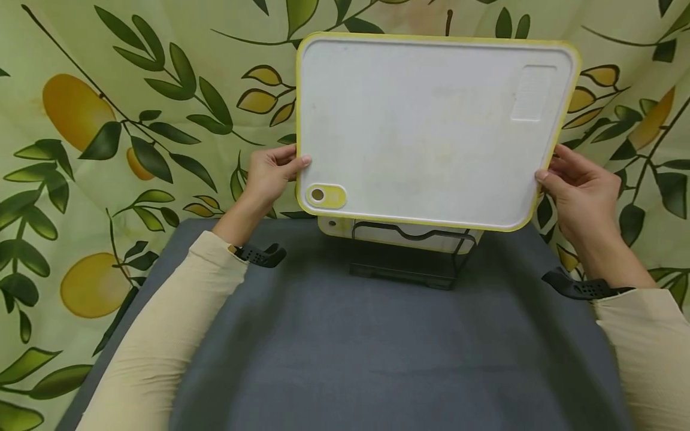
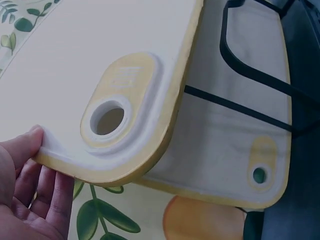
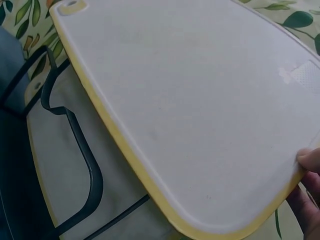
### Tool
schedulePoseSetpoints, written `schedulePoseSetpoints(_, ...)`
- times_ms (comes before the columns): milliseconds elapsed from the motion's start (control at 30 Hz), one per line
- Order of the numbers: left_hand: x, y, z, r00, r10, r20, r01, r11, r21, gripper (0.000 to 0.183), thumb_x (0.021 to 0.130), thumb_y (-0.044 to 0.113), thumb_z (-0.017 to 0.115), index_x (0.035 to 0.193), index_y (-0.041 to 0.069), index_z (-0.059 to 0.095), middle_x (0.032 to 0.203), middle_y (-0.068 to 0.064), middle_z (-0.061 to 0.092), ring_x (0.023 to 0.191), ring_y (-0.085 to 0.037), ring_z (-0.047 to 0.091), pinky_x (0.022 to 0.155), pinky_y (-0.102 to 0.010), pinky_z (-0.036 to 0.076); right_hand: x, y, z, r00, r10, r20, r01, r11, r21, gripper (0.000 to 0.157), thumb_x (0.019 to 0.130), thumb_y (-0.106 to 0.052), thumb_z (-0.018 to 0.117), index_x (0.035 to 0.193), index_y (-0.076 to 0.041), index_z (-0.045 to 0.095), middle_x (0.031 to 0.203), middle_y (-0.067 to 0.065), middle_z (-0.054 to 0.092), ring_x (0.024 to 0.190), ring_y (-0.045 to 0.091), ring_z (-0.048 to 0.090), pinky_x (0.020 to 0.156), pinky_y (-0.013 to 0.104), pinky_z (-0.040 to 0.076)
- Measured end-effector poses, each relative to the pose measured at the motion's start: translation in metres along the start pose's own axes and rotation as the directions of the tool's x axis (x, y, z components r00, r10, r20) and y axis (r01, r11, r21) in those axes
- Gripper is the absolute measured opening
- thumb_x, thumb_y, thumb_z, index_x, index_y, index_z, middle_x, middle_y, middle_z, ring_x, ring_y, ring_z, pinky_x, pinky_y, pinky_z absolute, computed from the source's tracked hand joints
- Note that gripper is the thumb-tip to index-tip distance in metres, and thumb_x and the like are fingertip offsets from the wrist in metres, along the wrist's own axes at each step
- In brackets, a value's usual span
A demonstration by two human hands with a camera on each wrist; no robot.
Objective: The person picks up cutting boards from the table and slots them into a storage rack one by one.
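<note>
A white cutting board (image 1: 431,131) with a yellow rim is held up in the air, its broad face toward the head camera. My left hand (image 1: 274,173) pinches its left edge, thumb on the front face and fingers behind. On the opposite edge my right hand (image 1: 587,191) grips in the same way. Near the lower left corner the board has a yellow oval with a hole (image 2: 111,120). Below and behind it, a second white board (image 2: 215,145) with a yellow rim stands in a black wire rack (image 1: 404,276). The held board hides much of that second board.
The rack stands at the far side of a table covered with dark grey cloth (image 1: 388,359). Behind the table hangs a curtain (image 1: 178,36) printed with leaves and orange fruit. Black straps (image 1: 261,255) are on both wrists.
</note>
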State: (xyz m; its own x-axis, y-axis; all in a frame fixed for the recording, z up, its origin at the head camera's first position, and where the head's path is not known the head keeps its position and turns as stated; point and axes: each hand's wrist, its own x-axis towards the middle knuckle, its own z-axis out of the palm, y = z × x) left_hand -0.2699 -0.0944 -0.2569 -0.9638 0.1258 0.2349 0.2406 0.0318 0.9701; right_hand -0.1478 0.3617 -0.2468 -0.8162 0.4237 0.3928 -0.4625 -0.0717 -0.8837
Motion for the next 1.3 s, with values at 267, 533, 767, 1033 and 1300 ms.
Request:
schedulePoseSetpoints(267,0.004,-0.003,0.008,0.999,-0.003,-0.042,0.002,1.000,-0.021,0.038,0.092,0.007,0.074,0.129,0.000,0.068,0.102,-0.006,0.077,0.077,-0.003,0.071,0.070,-0.018,0.059,0.002,0.012,0.000,0.998,-0.048,-0.051,0.049,0.999,0.019,0.050,0.080,0.017,0.074,0.127,0.004,0.067,0.089,0.004,0.078,0.072,0.011,0.074,0.059,0.016,0.057)
schedulePoseSetpoints(533,0.007,-0.010,0.015,0.999,-0.006,-0.053,0.005,1.000,-0.012,0.038,0.091,0.009,0.075,0.127,0.001,0.069,0.099,-0.005,0.077,0.075,-0.003,0.070,0.069,-0.018,0.059,0.003,0.020,-0.004,0.995,-0.060,-0.083,0.058,0.998,-0.023,0.049,0.081,0.014,0.075,0.127,0.002,0.068,0.090,0.002,0.078,0.071,0.010,0.072,0.057,0.015,0.054)
schedulePoseSetpoints(767,0.008,-0.018,0.015,0.998,-0.032,-0.048,0.032,0.999,-0.002,0.039,0.092,0.009,0.075,0.129,0.000,0.068,0.105,-0.010,0.077,0.075,-0.001,0.070,0.070,-0.017,0.059,0.001,0.027,-0.006,0.995,-0.054,-0.085,0.052,0.998,-0.022,0.048,0.081,0.016,0.073,0.127,0.002,0.068,0.089,0.003,0.077,0.071,0.010,0.072,0.058,0.015,0.055)
schedulePoseSetpoints(1033,0.008,-0.023,0.014,0.998,-0.047,-0.042,0.047,0.999,-0.005,0.039,0.092,0.009,0.074,0.130,0.001,0.068,0.099,-0.004,0.076,0.074,-0.001,0.070,0.071,-0.018,0.059,0.001,0.031,-0.006,0.994,-0.043,-0.100,0.039,0.999,-0.033,0.048,0.081,0.016,0.073,0.127,0.002,0.068,0.089,0.002,0.077,0.075,0.009,0.073,0.065,0.014,0.058)
schedulePoseSetpoints(1300,0.008,-0.028,0.013,0.996,-0.079,-0.032,0.079,0.997,0.003,0.042,0.094,0.011,0.072,0.133,-0.001,0.065,0.090,0.008,0.071,0.075,0.000,0.069,0.073,-0.017,0.058,-0.001,0.032,-0.005,0.996,-0.044,-0.073,0.042,0.999,-0.028,0.047,0.081,0.016,0.073,0.126,0.004,0.068,0.089,0.003,0.076,0.076,0.010,0.072,0.067,0.014,0.058)
